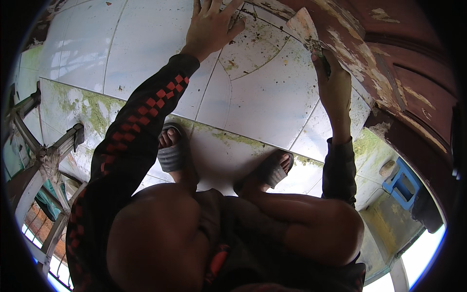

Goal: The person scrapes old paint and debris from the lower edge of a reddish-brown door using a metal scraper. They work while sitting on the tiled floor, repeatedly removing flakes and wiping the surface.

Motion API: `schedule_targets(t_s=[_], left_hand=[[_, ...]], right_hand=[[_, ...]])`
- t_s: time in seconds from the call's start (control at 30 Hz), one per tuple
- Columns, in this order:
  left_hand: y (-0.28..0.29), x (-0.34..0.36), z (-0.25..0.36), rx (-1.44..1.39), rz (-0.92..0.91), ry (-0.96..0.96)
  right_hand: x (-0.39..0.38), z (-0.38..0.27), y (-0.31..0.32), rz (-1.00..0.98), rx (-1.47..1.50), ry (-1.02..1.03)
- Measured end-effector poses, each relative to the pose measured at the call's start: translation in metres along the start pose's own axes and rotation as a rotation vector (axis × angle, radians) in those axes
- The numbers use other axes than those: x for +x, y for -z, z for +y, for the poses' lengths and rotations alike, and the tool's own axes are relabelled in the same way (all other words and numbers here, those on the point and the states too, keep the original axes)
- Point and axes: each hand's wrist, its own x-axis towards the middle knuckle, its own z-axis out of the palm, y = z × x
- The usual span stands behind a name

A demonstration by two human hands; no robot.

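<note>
My right hand (335, 85) is closed round the handle of a scraper (302, 25). Its wide, dirty blade points away from me, beside the peeling lower edge of a brown-red wooden door (421, 87). My left hand (210, 29) is over the far part of the white tiled floor (262, 97), fingers spread, with nothing seen in it; some fingertips reach the picture's top edge. Whether its palm rests on the tile I cannot tell. Close to its thumb, a cracked tile patch (253, 51) carries dark crumbs and greenish grime.
My feet in dark sandals (176, 151) stand below a tiled step edge stained with green moss (97, 112). A wooden lattice frame (46, 160) rises at the left. To the right, a blue plastic object (403, 184) lies near a mossy ledge (391, 226).
</note>
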Motion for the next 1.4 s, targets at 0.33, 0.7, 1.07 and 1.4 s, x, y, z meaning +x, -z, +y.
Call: schedule_targets(t_s=[0.33, 0.7, 1.07, 1.4], left_hand=[[0.002, -0.002, -0.007, -0.029, -0.010, 0.015], [0.010, 0.001, -0.007, -0.052, 0.021, 0.015], [0.024, -0.028, 0.005, -1.481, 0.112, 0.606], [0.049, 0.009, -0.009, -1.469, -0.334, 0.564]], right_hand=[[0.028, -0.042, -0.023, 0.009, 0.054, 0.142], [0.024, -0.052, -0.025, 0.027, 0.092, 0.134], [-0.009, -0.074, -0.103, -0.242, 1.059, -0.052], [0.027, -0.119, -0.127, -0.341, 1.265, -0.017]])
